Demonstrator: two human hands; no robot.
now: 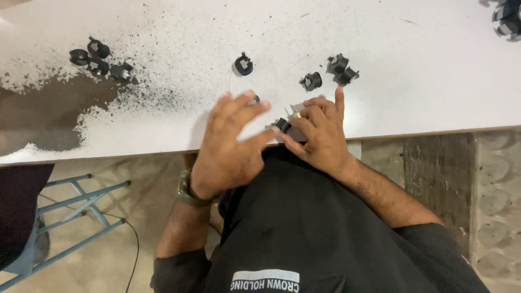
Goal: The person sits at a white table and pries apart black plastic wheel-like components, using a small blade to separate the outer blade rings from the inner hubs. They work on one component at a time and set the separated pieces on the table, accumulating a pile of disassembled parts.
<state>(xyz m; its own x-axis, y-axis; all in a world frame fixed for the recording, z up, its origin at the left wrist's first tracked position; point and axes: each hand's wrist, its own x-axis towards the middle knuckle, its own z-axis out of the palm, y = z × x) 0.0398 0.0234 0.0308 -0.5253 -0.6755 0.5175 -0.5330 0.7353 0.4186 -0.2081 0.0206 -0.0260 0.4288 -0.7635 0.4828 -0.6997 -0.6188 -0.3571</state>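
Right now my right hand (320, 135) is pinching a small black plastic part (282, 125) between thumb and fingers, with a pale metal strip (296, 111) tucked under the fingertips, index finger pointing up. That part sits at the near edge of the white surface (423, 70), just between my two hands. My left hand (230, 146) lies open and flat, fingers spread, fingertips touching the same part, a watch (186, 191) on the wrist. Just beyond the left fingertips, another black piece (255, 99) peeks out. Further out I see loose black parts: one alone (243, 64), three clustered to the right (331, 73), four off to the left (100, 58) beside dark speckled wear on the surface.
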